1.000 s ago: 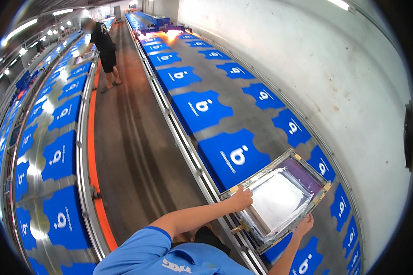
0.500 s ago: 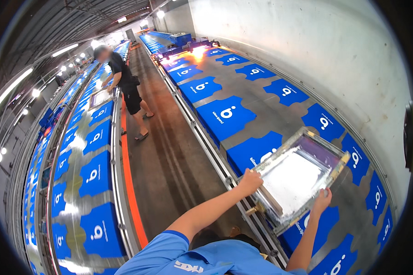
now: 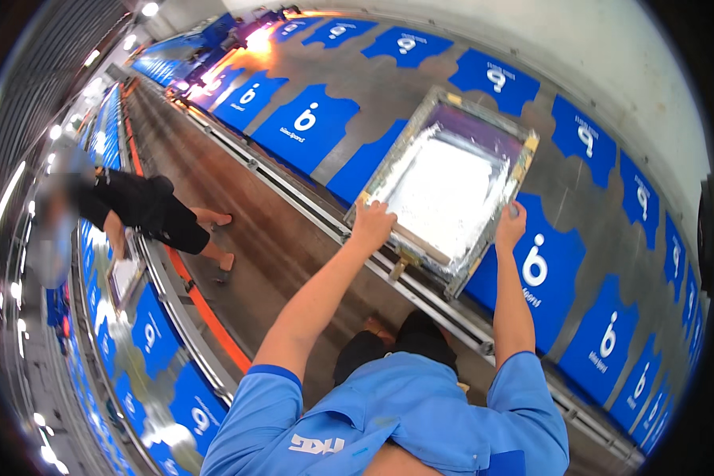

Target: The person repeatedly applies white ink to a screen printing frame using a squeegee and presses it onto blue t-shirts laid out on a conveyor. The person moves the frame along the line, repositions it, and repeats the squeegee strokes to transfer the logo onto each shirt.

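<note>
A rectangular screen printing frame with a pool of white ink on its mesh lies tilted across the printing table. My left hand is closed on its left edge, beside one end of a squeegee lying along the near side. With my right hand I grip the frame's right edge, fingers curled round it. Partly covered by the frame is a blue shirt panel. Another blue panel with a white print lies just right of my right hand. A brass-coloured clamp sticks out from the frame's near side.
A metal rail borders the table, with several printed blue panels along it. At the far end a heater glows orange. Left across the aisle, a person in black leans over another table with a smaller frame.
The screen frame has shifted leftward along the table with both my hands on it. More of the right-hand printed panel shows, less of the left one. My view has turned.
</note>
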`<state>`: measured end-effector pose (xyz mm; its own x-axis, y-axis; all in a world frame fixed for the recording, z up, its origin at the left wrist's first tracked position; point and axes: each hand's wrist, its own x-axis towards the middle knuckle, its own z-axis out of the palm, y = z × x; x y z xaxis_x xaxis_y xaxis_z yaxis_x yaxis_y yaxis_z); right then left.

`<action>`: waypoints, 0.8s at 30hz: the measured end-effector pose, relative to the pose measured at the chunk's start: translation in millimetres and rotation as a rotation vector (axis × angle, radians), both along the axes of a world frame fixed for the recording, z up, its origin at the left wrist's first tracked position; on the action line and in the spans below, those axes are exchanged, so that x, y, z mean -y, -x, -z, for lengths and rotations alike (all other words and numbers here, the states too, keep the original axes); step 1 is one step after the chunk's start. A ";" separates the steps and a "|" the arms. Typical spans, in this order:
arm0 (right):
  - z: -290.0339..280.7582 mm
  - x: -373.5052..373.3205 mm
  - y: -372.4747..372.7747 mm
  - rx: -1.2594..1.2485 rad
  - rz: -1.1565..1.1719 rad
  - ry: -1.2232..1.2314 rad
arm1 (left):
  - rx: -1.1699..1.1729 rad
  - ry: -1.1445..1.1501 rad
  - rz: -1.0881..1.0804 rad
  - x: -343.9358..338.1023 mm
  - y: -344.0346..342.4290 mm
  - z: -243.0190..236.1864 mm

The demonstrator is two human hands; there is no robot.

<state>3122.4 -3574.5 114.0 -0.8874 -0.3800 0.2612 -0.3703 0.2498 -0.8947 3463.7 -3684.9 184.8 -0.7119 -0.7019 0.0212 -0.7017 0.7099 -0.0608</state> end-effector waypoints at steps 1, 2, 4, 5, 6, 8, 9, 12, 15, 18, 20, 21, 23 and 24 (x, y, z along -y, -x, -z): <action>4.4 13.1 -11.7 -0.008 0.011 0.021 | 0.052 -0.023 0.033 19.0 -7.5 -7.0; 7.1 25.1 -25.6 -0.018 0.035 0.020 | 0.083 -0.060 0.064 35.7 -16.4 -13.3; -2.5 40.0 -59.4 0.042 0.042 -0.026 | 0.158 -0.124 0.103 61.3 -39.1 -22.1; -10.2 48.5 -75.8 0.112 0.037 -0.057 | 0.126 -0.148 0.117 75.9 -51.7 -24.6; -12.2 56.2 -80.4 0.145 0.066 -0.064 | 0.102 -0.140 0.151 90.5 -55.2 -29.5; -5.3 58.4 -86.1 0.058 0.077 0.006 | 0.086 -0.168 0.194 104.1 -65.5 -27.0; 2.9 48.4 -94.8 0.022 0.075 0.026 | 0.099 -0.207 0.207 102.3 -75.4 -20.0; -1.0 60.7 -82.1 0.062 0.091 0.023 | 0.083 -0.260 0.258 126.4 -67.3 -18.3; -9.5 68.4 -88.9 0.187 0.112 -0.067 | 0.055 -0.286 0.385 142.2 -64.8 -12.5; 4.7 66.5 -85.8 0.201 0.148 -0.169 | -0.017 -0.413 0.536 159.2 -67.5 1.6; 9.7 70.4 -82.1 0.202 0.140 -0.162 | -0.066 -0.473 0.506 164.4 -64.4 -9.1; 8.0 71.9 -81.4 0.218 0.161 -0.194 | -0.087 -0.504 0.490 170.5 -56.7 -15.5; 6.4 76.0 -81.7 0.251 0.194 -0.263 | -0.211 -0.523 0.488 189.2 -31.2 -18.6; 4.7 75.5 -82.2 0.269 0.197 -0.317 | -0.223 -0.543 0.473 203.6 -13.4 -14.3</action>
